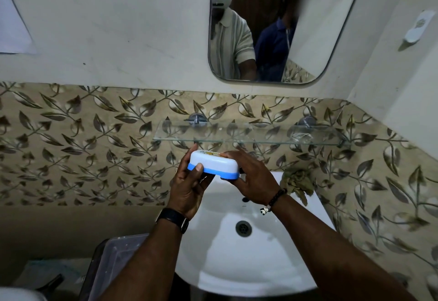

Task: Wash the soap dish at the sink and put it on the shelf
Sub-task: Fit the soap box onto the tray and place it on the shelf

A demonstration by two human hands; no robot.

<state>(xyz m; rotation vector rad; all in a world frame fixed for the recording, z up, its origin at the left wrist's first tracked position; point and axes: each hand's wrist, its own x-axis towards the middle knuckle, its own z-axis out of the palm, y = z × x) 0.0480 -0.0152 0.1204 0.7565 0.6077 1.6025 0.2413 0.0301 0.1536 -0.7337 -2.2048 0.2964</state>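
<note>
Hands point(189, 187) around soap dish point(213, 167) (both ends)

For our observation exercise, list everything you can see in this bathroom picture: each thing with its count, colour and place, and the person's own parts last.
Soap dish: one, white lid on blue base, held above the sink, just below the shelf.
Sink: one, white, bottom centre; dark drain in the middle.
Glass shelf: one, clear, on the leaf-patterned tiles, on two metal brackets.
Cloth: one, olive, crumpled on the sink's back right corner.
Mirror: one, on the wall above the shelf; it reflects two people.
Plastic box: one, clear, left of the sink.
Wall holder: one, white, upper right.
Left hand: holds the dish's left end; black watch on the wrist.
Right hand: holds the right end; beaded bracelet.
</note>
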